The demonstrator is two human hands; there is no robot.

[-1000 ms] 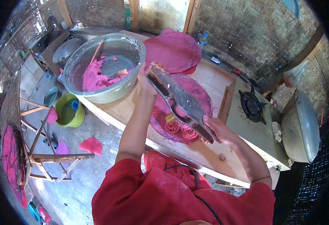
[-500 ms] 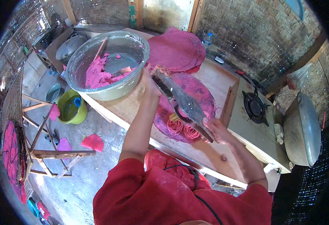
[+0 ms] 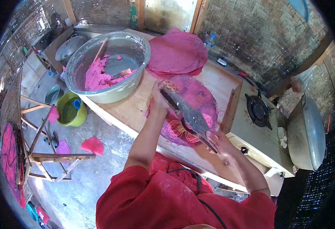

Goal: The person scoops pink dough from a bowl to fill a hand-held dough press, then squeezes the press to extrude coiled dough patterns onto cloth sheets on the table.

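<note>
A long dark hand press [image 3: 192, 114] slants across the middle of the view, with several small round openings at its far end. My left hand [image 3: 160, 97] is closed around that far end. At the near end, my right hand [image 3: 220, 142] grips the press with the thumb on top. Beneath it lies a round pink woven mat [image 3: 203, 93] on the table. Coils of thin pink dough strands [image 3: 174, 129] rest on the mat, partly hidden by the press. A short pale piece [image 3: 181, 129] shows beside the coils under the press.
A large basin [image 3: 137, 82] of pink dough [image 3: 95, 76] stands left on the table [image 3: 125, 110]. Behind the mat is a stack of pink round mats [image 3: 179, 53]. A gas stove [image 3: 257, 108] and large pan [image 3: 308, 133] are right; a green bucket [image 3: 77, 118] is on the floor.
The far end of the press has moved slightly down and to the right with my left hand. My right hand has lowered a little. Both hands keep their grip.
</note>
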